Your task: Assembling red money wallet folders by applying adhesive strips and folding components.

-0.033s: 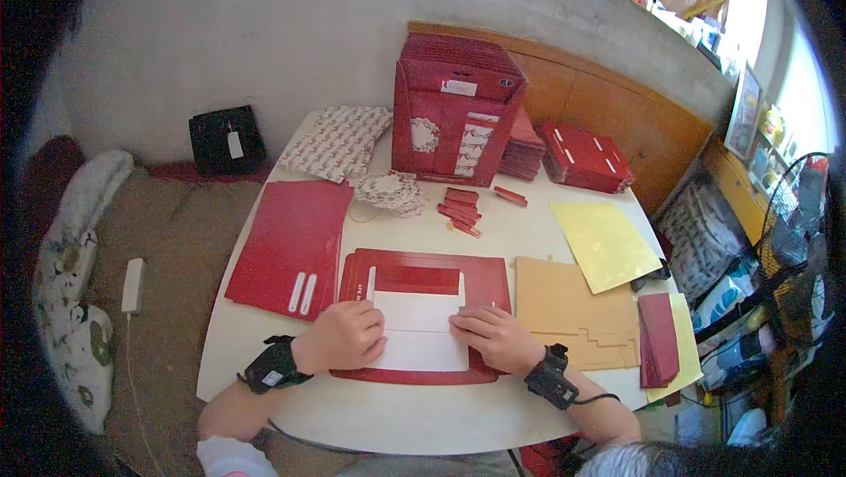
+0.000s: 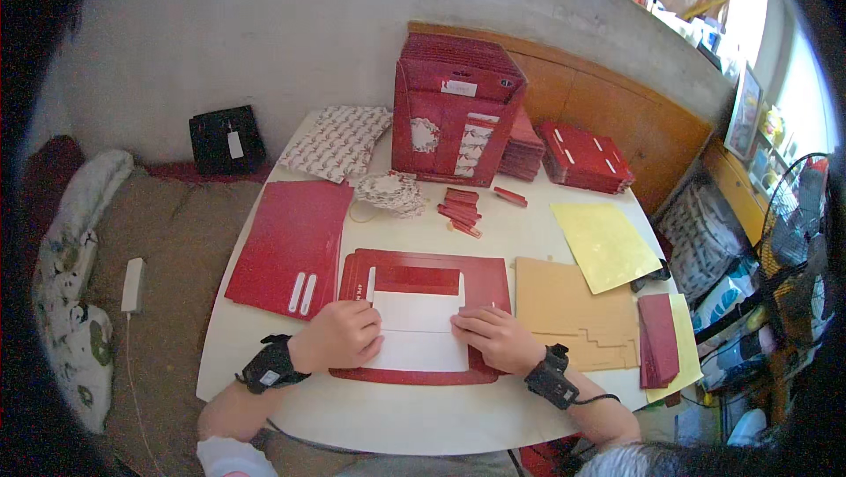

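A white paper sheet [image 2: 423,352] with a crease across it lies on red printed card sheets [image 2: 489,270] at the table's near middle. Its upper part shows a dark red panel [image 2: 419,279] between narrow white side flaps. My left hand [image 2: 342,334] is closed, its fingers curled at the sheet's left edge. At the right edge, my right hand [image 2: 495,336] pinches the paper with bent fingers. Both thumbs are mostly hidden. Each wrist wears a black strapped device.
A red card pile [image 2: 291,243] lies left, brown cardboard [image 2: 573,301] and yellow sheets [image 2: 604,243] right. Behind stand a tall red box [image 2: 423,89], stacked red cards [image 2: 582,151], a patterned packet [image 2: 339,142], die-cut white pieces [image 2: 390,193] and small red strips [image 2: 460,208].
My left hand has shifted very slightly left, and my right fingers very slightly right. Everything else looks the same.
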Demonstrator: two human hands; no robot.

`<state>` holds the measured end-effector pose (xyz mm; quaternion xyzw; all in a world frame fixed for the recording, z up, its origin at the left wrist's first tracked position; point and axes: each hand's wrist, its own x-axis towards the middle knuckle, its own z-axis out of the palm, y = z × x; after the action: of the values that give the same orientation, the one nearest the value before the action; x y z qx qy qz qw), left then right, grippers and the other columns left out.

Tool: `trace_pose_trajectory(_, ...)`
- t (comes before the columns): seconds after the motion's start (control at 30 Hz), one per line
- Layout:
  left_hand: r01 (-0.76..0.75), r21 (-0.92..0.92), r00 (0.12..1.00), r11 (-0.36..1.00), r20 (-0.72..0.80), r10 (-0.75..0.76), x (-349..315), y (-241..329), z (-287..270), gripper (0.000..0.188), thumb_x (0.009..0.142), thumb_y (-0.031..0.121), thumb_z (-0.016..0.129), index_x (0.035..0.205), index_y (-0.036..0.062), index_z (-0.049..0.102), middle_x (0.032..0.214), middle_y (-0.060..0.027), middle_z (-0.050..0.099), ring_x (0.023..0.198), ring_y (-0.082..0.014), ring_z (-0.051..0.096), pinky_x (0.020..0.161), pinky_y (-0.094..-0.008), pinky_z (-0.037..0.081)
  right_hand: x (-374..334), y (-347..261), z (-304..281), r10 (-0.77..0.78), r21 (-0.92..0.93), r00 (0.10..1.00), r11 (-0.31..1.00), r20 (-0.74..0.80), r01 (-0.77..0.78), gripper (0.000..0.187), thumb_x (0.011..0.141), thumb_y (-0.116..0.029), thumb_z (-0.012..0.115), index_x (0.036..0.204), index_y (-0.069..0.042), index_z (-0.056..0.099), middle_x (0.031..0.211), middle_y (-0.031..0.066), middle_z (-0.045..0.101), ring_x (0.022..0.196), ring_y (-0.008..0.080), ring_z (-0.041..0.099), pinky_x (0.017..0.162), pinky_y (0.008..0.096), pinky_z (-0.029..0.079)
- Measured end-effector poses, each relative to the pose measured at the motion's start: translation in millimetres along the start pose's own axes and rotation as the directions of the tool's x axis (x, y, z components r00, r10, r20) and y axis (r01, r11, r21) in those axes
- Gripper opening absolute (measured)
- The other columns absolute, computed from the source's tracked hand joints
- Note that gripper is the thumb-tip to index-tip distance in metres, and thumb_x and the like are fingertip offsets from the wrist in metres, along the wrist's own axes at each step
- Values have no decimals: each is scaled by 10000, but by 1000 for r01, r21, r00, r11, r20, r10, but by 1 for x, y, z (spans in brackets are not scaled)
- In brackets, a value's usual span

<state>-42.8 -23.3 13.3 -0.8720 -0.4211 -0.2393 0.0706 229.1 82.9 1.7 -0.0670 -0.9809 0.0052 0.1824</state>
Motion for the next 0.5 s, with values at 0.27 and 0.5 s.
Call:
trace_pose_trajectory(0.27,42,-107,995,993,100,-31,-4,-6,-12,78,688,102,638,726,35,620,825,-79,596,770,-236,589,658,-348,512,-5,4,4,24,52,1000,998,-3,-24,331,736,-63,505,1052,-11,585,1176,96,546,1094,250,515,908,364,435)
trace_pose_trajectory(0.5,111,-246,994,963,41,-104,-4,-14,-10,115,710,94,656,799,25,632,1058,-131,551,950,-282,545,795,-365,474,-3,11,2,115,286,992,950,53,-126,355,733,-59,561,1085,-9,545,1164,138,537,1082,288,513,901,376,429)
